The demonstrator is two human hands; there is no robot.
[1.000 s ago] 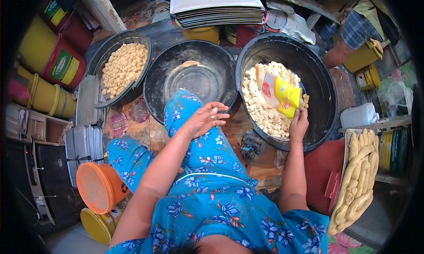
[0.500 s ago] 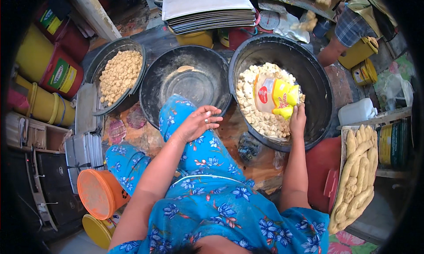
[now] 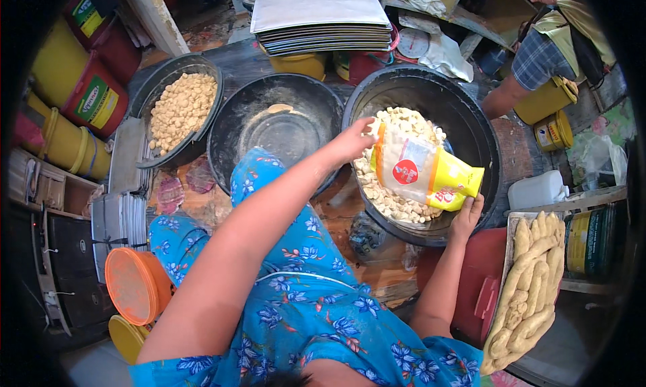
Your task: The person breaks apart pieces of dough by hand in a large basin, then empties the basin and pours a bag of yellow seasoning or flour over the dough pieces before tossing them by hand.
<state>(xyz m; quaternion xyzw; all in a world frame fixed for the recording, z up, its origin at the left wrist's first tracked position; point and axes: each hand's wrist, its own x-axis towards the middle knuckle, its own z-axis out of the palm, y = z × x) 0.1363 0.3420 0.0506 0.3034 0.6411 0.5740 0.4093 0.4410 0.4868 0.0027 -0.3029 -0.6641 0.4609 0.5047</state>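
Over the right black tub (image 3: 496, 185), a clear plastic bag (image 3: 410, 163) with yellow printed ends and a red oval is stretched out between my two hands. Its left edge is gripped by the fingers of my left hand (image 3: 352, 142). The bottom corner of its bright yellow right end is pinched in my right hand (image 3: 467, 217). Beneath the bag lie many small pale dough pieces (image 3: 407, 124), partly covered by it. Whether the bag holds anything inside cannot be made out.
A wide black basin (image 3: 282, 145) with light dusty residue stands left of the tub. Farther left, another tub holds tan pieces (image 3: 183, 108). Stacked trays (image 3: 319, 13) rise at the back. Shaped dough lies on a tray (image 3: 528, 286) at the right. A person (image 3: 542, 57) stands at the back right.
My left hand has reached right, from above my knee to the bag's left edge. The bag has been lifted and spread wider, and my right hand has moved slightly right and nearer to me.
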